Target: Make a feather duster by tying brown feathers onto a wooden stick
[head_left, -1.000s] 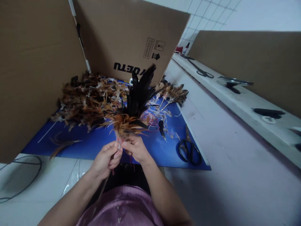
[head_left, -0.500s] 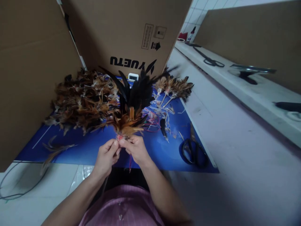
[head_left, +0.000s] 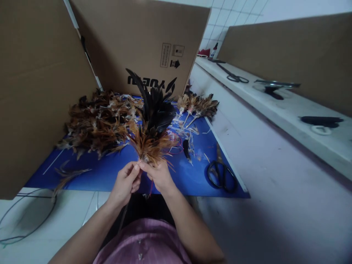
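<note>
A bundle of feathers (head_left: 156, 113), black at the top and orange-brown lower down, stands upright before me. My right hand (head_left: 159, 176) grips its base, thumb across the front. Fingertips of my left hand (head_left: 127, 180) are pinched at the same base, touching the right thumb. Whether they also hold thread is hidden. A red thread (head_left: 151, 187) dangles below the right hand. To the left lies a large heap of brown feather bunches (head_left: 97, 123) on the blue table (head_left: 110, 172).
Black-handled scissors (head_left: 221, 176) lie at the table's right front. Behind them are feather scraps (head_left: 189, 128) and tied feather bunches (head_left: 198, 106). Cardboard walls (head_left: 132, 40) enclose the back and left. Further right, a ledge (head_left: 288, 104) carries another pair of scissors (head_left: 233, 76). Loose feathers (head_left: 70, 175) overhang the front left.
The bundle has turned in my hands, so more orange feathers face me and the red binding at its base is covered. Both hands stay nearly in place. The view has shifted slightly.
</note>
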Motion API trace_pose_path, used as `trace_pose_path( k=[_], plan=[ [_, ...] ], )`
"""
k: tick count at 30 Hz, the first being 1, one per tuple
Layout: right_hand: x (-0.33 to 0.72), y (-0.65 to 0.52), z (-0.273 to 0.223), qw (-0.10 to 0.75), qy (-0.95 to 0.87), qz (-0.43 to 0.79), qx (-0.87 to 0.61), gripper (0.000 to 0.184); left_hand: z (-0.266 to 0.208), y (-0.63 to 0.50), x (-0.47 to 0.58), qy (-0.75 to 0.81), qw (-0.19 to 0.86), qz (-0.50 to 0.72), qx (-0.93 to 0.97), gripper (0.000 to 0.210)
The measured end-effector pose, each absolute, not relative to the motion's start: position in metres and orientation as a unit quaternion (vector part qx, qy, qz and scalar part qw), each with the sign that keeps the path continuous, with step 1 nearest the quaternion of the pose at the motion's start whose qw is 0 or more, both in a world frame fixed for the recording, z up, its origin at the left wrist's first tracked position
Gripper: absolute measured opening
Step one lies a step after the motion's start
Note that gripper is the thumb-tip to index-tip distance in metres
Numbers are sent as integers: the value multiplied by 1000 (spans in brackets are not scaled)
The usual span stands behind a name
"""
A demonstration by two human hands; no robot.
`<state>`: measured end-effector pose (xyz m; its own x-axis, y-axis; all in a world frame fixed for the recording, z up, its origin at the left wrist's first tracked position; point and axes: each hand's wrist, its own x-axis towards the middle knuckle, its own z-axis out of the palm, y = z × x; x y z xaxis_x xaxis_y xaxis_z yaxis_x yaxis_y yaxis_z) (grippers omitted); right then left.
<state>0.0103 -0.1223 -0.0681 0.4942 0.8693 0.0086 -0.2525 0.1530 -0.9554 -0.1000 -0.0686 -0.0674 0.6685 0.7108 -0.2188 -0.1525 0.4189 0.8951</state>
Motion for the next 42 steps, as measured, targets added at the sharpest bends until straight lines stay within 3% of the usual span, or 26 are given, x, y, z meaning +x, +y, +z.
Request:
trace_pose_path(
  k=[5,15,24,30,35,42],
  plan=[
    [12,-126,-64,681,-331,420,-501,26,-65,-74,-102,308,779,281,468,37],
    [31,-128,-79,657,-360,494,-441,23,-61,-61,-103,239,900,96,351,36],
    [30,-113,-83,668,-314,465,-488,26,-69,-58,-91,333,788,225,466,37],
    [39,-111,-88,622,-353,496,-492,29,-66,-48,-100,286,855,165,399,33],
    [32,-110,-82,647,-332,510,-459,28,-62,-47,-103,230,905,104,344,34],
    [21,-111,-76,670,-305,431,-522,29,-65,-60,-103,325,765,263,491,31]
  ],
)
